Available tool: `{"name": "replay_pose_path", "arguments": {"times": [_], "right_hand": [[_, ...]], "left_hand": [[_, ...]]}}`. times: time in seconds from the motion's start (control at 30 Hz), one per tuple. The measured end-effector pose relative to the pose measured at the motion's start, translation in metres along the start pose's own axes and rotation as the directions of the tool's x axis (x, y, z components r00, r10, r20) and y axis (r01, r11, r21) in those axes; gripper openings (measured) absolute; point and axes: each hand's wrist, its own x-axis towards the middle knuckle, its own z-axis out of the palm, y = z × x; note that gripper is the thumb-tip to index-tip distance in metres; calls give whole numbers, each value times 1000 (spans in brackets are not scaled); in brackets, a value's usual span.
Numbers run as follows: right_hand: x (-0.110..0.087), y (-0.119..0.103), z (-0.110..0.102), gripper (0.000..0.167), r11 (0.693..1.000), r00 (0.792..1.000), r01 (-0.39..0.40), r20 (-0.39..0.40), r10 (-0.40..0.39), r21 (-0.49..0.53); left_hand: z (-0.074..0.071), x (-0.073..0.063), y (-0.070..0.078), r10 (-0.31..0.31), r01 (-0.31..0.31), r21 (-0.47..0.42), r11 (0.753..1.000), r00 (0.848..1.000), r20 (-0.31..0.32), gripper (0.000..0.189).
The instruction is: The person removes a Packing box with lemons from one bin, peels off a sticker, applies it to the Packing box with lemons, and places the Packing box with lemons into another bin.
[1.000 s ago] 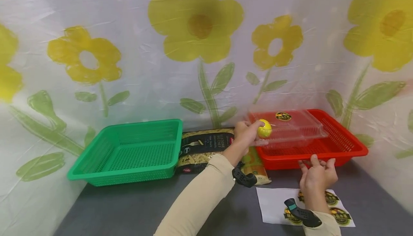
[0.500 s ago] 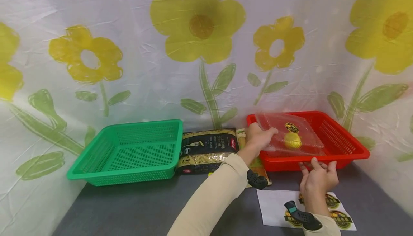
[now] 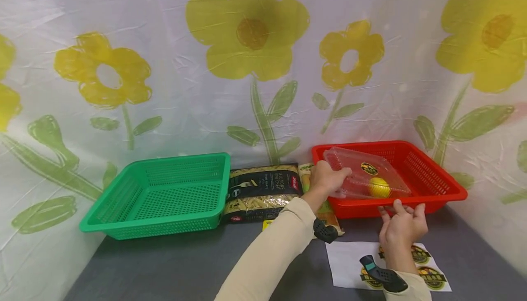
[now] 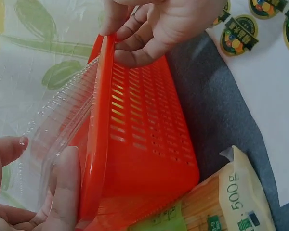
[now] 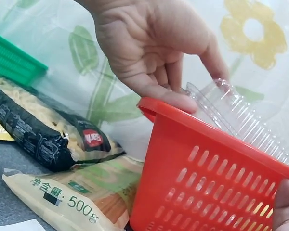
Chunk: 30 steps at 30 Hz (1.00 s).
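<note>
My left hand (image 3: 328, 178) grips the left end of a clear plastic clamshell box (image 3: 350, 166), thumb on top and fingers below. The box lies tilted in the left part of the red basket (image 3: 442, 198), its ridged edge (image 5: 250, 125) above the rim in the right wrist view. A round sticker (image 3: 369, 168) is on its lid. Through the clear plastic shows a yellow ball (image 3: 379, 187) near the front right corner. My right hand (image 3: 401, 228) pinches the basket's front rim; in the left wrist view its fingers (image 4: 135, 55) hook over that rim.
Left of the red basket lie a noodle packet (image 5: 82, 192) and a black pasta bag (image 3: 263, 191). A green basket (image 3: 156, 221) stands farther left. A white sticker sheet (image 3: 350, 264) lies in front on the grey table (image 3: 164, 269). A flowered sheet (image 3: 173, 122) hangs behind.
My left hand has lowered the box into the red basket, moving slightly right. The yellow ball has shifted from beside the left thumb to the front right. The right hand stays on the rim.
</note>
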Motion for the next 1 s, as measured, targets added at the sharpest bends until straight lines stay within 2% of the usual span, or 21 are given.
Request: {"name": "replay_pose_path", "arguments": {"times": [0.17,0.37,0.53,0.73,0.8,0.9,1.0], "right_hand": [[0,2,3,75,1000,1000,3,5,-3,2],[0,2,6,74,1000,1000,-5,7,5,-3],[0,4,10,76,1000,1000,-23,10,23,-13],[-1,3,9,74,1000,1000,-16,14,16,-22],[-2,2,8,74,1000,1000,-18,12,18,-23],[-2,2,6,74,999,1000,-23,-11,23,-23],[-2,1,4,75,999,999,-31,-34,30,-26]], "left_hand": [[-6,1,1,0,0,41,999,1000,-3,40],[-17,2,-1,-23,23,-32,999,1000,-1,36],[-30,2,-10,-20,19,-90,996,1000,-3,30],[-40,-6,-29,-16,17,-185,983,1000,10,19],[-45,-9,-40,-18,22,-233,972,1000,20,20],[-52,-14,-58,-6,15,-297,955,1000,30,32],[-61,-21,-74,17,-3,-351,936,999,38,34]]}}
